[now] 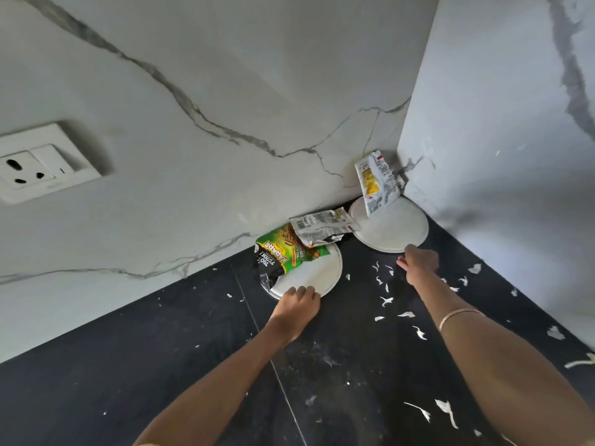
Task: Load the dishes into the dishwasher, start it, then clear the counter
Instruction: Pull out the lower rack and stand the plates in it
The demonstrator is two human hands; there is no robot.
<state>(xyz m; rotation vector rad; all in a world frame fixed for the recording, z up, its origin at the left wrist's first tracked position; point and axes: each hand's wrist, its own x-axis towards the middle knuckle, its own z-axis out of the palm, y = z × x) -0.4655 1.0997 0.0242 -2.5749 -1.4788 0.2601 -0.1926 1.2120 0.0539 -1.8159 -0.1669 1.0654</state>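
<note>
No dishwasher shows here, so whether loading and starting are done cannot be told; the work in hand looks like the last part, clearing the counter [161, 365], and most of it seems left.

The left hand [297, 300] has its fingers curled over the near rim of the left paper plate [317, 273], apparently gripping it. Just beyond those fingers, on the plate's far half, lies a green snack wrapper [283, 252], opened and flat. A silver wrapper [322, 228] sits farther back, overlapping the green one and reaching across toward the other plate.

The right hand [418, 263] is at the near edge of the right paper plate [392, 226]; how its fingers are set is hidden, so whether it holds the rim I cannot tell. Beyond it, a yellow-and-white packet [375, 185] stands tilted on the plate's far side, leaning into the wall corner.

White paper scraps [386, 300] litter the dark surface between and to the right of both hands, still to be removed.
</note>
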